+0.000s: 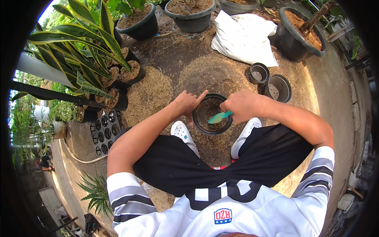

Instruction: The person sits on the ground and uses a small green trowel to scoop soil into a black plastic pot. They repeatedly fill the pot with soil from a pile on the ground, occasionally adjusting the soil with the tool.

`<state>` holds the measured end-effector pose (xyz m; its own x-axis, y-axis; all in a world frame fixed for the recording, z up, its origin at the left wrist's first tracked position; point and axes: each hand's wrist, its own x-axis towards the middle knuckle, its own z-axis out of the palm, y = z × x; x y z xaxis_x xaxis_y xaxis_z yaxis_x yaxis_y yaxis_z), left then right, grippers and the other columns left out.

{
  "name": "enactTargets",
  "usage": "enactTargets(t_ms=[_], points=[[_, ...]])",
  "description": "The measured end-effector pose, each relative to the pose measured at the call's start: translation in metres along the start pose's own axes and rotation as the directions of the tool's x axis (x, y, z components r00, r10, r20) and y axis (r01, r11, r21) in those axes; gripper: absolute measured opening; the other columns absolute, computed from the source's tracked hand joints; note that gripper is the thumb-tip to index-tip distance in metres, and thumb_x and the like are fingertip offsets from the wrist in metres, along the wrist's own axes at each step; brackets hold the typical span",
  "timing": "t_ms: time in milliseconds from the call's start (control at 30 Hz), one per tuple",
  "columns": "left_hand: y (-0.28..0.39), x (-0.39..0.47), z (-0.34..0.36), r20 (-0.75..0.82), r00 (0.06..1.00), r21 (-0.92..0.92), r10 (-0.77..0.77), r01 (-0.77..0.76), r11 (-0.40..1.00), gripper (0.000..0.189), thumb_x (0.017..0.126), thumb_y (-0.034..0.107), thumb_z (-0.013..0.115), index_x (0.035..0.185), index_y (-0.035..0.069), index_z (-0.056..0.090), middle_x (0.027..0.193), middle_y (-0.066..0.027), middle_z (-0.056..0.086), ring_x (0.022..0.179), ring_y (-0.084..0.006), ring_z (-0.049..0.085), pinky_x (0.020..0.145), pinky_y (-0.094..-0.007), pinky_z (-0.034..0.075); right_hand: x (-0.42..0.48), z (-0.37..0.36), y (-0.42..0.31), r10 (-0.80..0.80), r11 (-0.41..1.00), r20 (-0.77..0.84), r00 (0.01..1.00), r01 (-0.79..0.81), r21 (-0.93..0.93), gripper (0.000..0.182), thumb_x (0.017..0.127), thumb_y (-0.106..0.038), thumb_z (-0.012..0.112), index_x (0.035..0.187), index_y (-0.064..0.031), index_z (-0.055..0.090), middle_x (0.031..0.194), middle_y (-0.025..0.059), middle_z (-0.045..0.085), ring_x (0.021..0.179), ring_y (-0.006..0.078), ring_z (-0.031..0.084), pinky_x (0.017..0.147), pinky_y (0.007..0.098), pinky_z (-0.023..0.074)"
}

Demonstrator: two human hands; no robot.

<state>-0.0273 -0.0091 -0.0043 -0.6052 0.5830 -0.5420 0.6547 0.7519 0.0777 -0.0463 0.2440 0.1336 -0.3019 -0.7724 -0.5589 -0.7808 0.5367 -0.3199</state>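
A round black plastic pot (212, 132) stands on the ground between my white clogs, with loose brown material inside. My left hand (190, 103) is at its left rim, thumb and forefinger spread along the edge. My right hand (241, 106) is closed around the handle of a small green hand trowel (217, 117), over the pot's right side. The trowel's blade points left, down into the pot. Whether the blade touches the material I cannot tell.
Two black pots (259, 73) (278, 88) stand to the right, near a white sack (244, 37). Husk-like material (149, 96) is heaped at the left beside potted snake plants (88, 53) and a black seedling tray (105, 132). Large planters (191, 23) line the far side.
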Motion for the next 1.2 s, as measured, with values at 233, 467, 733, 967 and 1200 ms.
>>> enactTargets(t_ms=[233, 467, 733, 967, 1200], points=[[0.002, 0.002, -0.008, 0.034, 0.999, -0.024, 0.001, -0.001, 1.000, 0.164, 0.045, 0.053, 0.102, 0.167, 0.002, 0.005, 0.118, -0.0159, 0.073, 0.115, -0.0348, 0.069, 0.097, -0.0481, 0.051, 0.009, 0.015, 0.008, -0.001, 0.997, 0.118, 0.993, -0.008, 0.077, 0.038, 0.076, -0.011, 0.066, 0.113, -0.0036, 0.071, 0.082, 0.0202, 0.072, 0.087, 0.0392, 0.073, 0.076, 0.0508, 0.0571], [-0.001, 0.003, 0.003, 0.004, 1.000, 0.035, 0.011, -0.011, 0.999, 0.167, 0.041, 0.066, 0.098, 0.166, 0.000, 0.010, 0.115, -0.0154, 0.074, 0.109, -0.0325, 0.073, 0.093, -0.0434, 0.051, 0.009, 0.008, 0.007, 0.056, 0.988, 0.032, 0.998, -0.060, 0.142, 0.039, 0.077, -0.012, 0.065, 0.115, -0.0033, 0.070, 0.081, 0.0195, 0.072, 0.086, 0.0388, 0.073, 0.076, 0.0510, 0.0552], [0.003, 0.004, -0.006, 0.063, 0.998, -0.029, -0.014, 0.016, 0.999, 0.165, 0.044, 0.051, 0.102, 0.167, 0.002, 0.004, 0.115, -0.0159, 0.074, 0.114, -0.0353, 0.069, 0.098, -0.0492, 0.050, 0.013, 0.014, 0.016, -0.008, 0.971, 0.120, 0.993, -0.021, 0.239, 0.040, 0.079, -0.012, 0.067, 0.118, -0.0045, 0.071, 0.084, 0.0192, 0.073, 0.089, 0.0386, 0.074, 0.078, 0.0493, 0.0560], [0.000, 0.002, -0.001, 0.021, 1.000, -0.044, -0.006, 0.007, 0.999, 0.166, 0.043, 0.052, 0.102, 0.167, 0.004, 0.004, 0.115, -0.0156, 0.074, 0.115, -0.0351, 0.069, 0.098, -0.0496, 0.051, 0.014, 0.020, 0.018, 0.049, 0.985, -0.036, 0.998, -0.042, 0.168, 0.038, 0.076, -0.010, 0.067, 0.114, -0.0045, 0.075, 0.093, 0.0186, 0.076, 0.091, 0.0387, 0.074, 0.080, 0.0496, 0.0564], [0.001, 0.001, -0.004, 0.028, 1.000, -0.024, -0.001, 0.002, 1.000, 0.166, 0.043, 0.055, 0.101, 0.167, 0.003, 0.005, 0.115, -0.0151, 0.074, 0.113, -0.0336, 0.070, 0.097, -0.0475, 0.050, 0.006, 0.002, 0.016, 0.019, 0.982, 0.072, 0.997, -0.033, 0.188, 0.046, 0.075, -0.011, 0.068, 0.120, -0.0079, 0.075, 0.097, 0.0194, 0.076, 0.093, 0.0383, 0.074, 0.082, 0.0489, 0.0579]])
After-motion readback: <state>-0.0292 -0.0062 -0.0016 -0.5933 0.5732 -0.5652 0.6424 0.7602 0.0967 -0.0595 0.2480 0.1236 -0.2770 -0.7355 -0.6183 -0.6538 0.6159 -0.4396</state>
